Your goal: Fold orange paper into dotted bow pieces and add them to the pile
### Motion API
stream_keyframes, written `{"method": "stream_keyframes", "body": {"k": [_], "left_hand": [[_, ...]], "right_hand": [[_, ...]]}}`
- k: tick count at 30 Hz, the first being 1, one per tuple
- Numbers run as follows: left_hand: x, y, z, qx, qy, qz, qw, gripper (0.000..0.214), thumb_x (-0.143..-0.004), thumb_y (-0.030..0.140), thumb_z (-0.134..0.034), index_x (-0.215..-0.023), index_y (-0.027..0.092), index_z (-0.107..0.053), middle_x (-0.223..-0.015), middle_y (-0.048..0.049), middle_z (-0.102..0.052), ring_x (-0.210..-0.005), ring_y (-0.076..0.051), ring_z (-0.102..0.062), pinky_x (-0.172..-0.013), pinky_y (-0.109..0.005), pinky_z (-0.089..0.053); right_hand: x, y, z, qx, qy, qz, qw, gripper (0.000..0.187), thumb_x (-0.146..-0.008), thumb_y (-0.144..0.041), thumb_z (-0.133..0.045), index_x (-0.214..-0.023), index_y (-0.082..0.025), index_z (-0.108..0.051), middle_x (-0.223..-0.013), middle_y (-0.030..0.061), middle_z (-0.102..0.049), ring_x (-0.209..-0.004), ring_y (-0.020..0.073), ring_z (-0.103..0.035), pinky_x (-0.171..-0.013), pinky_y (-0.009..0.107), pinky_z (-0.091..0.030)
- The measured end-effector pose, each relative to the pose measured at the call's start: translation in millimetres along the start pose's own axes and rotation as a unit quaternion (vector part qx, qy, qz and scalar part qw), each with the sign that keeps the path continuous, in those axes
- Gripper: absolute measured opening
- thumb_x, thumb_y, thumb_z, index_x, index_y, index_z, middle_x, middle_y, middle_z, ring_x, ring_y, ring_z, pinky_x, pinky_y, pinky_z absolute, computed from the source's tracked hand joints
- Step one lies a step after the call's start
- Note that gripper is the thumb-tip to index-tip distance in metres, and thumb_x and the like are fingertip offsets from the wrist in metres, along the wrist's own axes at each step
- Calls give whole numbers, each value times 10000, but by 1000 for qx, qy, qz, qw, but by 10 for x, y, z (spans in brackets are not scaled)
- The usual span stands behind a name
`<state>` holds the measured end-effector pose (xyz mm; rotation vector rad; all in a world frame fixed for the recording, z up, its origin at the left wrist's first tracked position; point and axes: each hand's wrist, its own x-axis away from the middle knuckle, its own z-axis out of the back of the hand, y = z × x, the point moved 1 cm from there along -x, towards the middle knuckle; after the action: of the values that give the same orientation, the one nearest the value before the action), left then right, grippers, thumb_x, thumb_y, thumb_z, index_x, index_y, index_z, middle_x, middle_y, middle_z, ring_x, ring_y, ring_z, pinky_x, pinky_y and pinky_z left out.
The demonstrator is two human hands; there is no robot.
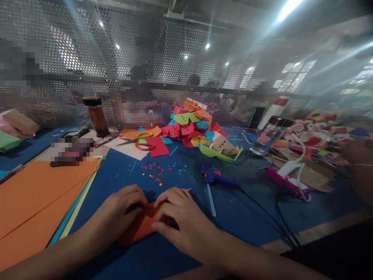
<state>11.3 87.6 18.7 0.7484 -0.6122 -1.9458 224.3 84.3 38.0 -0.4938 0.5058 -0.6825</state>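
Observation:
Both hands are on a piece of orange paper at the near middle of the blue table. My left hand grips its upper left part with thumb and fingers. From the right, my right hand pinches the same paper, its fingers bent over the edge. The paper looks folded, though the hands hide part of it. Just beyond lie small coloured paper bits. A blue glue gun with a pale glue stick rests right of my right hand.
Orange sheets are stacked at left. Orange-handled scissors, a dark bottle and a pile of folded coloured paper stand farther back. At right are a clear bottle, a pink power strip, cords and another person's arm.

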Motion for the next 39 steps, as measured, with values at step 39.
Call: {"method": "stream_keyframes", "body": {"k": [39], "left_hand": [[607,-103,40,-331,-43,-260,906,529,-947,473,-601,-1423,254,-525,-1291,-36,-713,-1117,-214,-697,-969,-284,-537]], "right_hand": [[39,40,-65,73,-53,88,992,114,-1016,-260,-524,-1048,-206,-620,-1111,31,-677,-1029,189,-563,-954,362,-407]]}}
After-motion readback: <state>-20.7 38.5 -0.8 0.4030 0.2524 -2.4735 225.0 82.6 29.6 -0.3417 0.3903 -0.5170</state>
